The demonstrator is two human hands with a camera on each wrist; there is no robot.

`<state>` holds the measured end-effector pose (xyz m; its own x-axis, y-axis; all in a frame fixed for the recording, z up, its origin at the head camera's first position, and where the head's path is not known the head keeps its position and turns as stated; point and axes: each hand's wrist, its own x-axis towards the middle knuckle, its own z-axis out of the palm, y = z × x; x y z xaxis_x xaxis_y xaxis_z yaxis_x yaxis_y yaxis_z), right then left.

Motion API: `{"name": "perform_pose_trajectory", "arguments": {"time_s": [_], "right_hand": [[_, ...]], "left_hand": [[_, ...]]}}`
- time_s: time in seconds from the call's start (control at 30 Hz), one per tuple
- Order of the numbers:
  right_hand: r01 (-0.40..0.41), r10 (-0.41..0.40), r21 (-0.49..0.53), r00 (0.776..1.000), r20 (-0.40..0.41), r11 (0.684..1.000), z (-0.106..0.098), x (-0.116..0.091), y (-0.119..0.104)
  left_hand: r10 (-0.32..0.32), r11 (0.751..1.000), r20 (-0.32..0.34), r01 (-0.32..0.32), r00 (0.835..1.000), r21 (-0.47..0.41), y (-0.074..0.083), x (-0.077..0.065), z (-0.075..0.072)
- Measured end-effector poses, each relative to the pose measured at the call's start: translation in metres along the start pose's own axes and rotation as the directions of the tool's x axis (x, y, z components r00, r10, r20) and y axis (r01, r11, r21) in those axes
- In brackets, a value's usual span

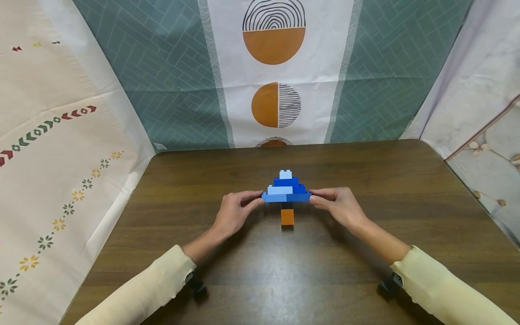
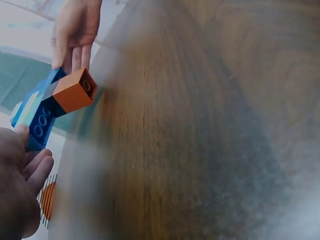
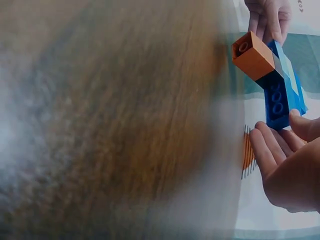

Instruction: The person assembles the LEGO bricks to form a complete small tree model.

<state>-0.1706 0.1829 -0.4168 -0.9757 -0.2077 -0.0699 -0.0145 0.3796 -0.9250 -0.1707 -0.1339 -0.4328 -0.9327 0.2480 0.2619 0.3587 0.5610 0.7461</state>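
Between both hands is a tree-shaped build of toy bricks (image 1: 283,190), with stepped rows in light and dark blue that narrow towards a pale brick on top. A dark brick and an orange brick (image 1: 287,217) form its stem. My left hand (image 1: 237,210) pinches the left end of the lowest blue row between thumb and fingers. At the opposite end, my right hand (image 1: 341,207) pinches that same row. The orange brick's hollow underside shows in both wrist views, so the build is off the table and upright.
A dark brown wooden table (image 1: 260,271) spreads beneath the hands. Patterned cloth (image 1: 174,76) hangs along its far edge, with a floral cloth (image 1: 53,180) on the left and a pale one (image 1: 487,149) on the right. Small dark devices (image 1: 197,286) sit at both wrists.
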Motion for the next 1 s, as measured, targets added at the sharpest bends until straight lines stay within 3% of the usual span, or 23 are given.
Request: {"name": "perform_pose_trajectory", "arguments": {"time_s": [0.53, 0.8, 1.0], "right_hand": [[0.038, -0.045, -0.126, 0.998, -0.051, 0.991, 0.005, 0.023, 0.009], [0.063, -0.079, -0.182, 0.994, -0.080, 0.981, 0.007, 0.031, 0.011], [0.054, -0.077, -0.212, 0.992, -0.101, 0.976, 0.008, 0.036, 0.011]], "left_hand": [[-0.054, 0.998, 0.020, 0.053, 0.998, 0.045, -0.011, 0.022, 0.008], [-0.113, 0.992, 0.033, 0.111, 0.993, 0.062, -0.011, 0.030, 0.011], [-0.115, 0.988, 0.020, 0.113, 0.993, 0.102, -0.015, 0.034, 0.013]]}}
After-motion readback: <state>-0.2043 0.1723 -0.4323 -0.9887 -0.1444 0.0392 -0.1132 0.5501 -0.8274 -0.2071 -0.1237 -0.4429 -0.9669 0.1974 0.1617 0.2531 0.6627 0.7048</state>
